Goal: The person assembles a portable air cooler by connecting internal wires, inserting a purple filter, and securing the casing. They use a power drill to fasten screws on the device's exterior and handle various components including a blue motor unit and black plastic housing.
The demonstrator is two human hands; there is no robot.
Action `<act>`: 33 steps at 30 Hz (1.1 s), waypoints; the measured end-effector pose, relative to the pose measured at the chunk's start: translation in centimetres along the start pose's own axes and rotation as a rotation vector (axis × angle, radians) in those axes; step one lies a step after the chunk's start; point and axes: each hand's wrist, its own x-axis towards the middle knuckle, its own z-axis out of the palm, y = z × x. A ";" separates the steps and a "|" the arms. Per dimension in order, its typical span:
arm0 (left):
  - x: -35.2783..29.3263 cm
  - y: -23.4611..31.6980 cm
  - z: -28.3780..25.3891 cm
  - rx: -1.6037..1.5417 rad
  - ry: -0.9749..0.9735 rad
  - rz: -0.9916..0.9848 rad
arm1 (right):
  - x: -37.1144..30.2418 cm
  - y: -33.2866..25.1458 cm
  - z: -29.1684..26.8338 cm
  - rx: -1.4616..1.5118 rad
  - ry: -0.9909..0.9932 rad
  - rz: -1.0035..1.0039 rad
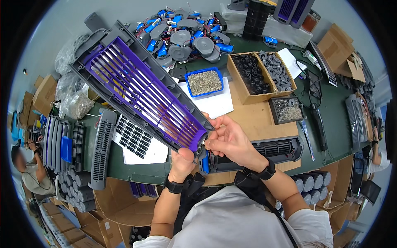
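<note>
"What do your grips have from where I sit?"

"My left grip [182, 163] is closed on the near, narrow end of a long grey cover with a purple grille [144, 97], thumb on top. The cover slants up and away to the left of that grip."

"And the right?"

"My right grip [232, 138] has its fingertips drawn nearly together at that same end. From here I can't tell whether something small sits between them."

"What's closest around it?"

"Beneath the right grip and running out to its right lies a second grey shell with a black ribbed roller [273, 148], on a cardboard sheet [252, 122]."

"Further out?"

"Beyond the right grip, a blue tray [223, 82] of small metal pieces. Beyond and to its right, a divided cardboard box [249, 98] with black rings and grey clips. Nearer on that side, a black box [274, 111] of little metal bits, then a black power screwdriver [319, 126] on the green surface [334, 120]. Left of the left grip, a sheet of black stickers [133, 136]; farthest beyond both, a heap of grey and blue parts [182, 38]."
</note>
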 end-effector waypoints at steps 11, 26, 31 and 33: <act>-0.3 -0.9 -0.4 -0.008 0.056 0.113 | -0.1 0.7 1.8 -0.138 0.162 -0.158; -0.7 0.0 -0.9 -0.147 0.055 0.112 | 0.5 0.7 0.5 -0.650 0.231 -0.575; -1.6 -0.5 -1.5 -0.225 0.137 0.136 | 1.2 0.7 0.2 -0.508 0.128 -0.195; -2.2 -0.6 -1.6 -0.309 0.187 0.120 | 1.3 0.8 0.0 -0.327 0.046 -0.066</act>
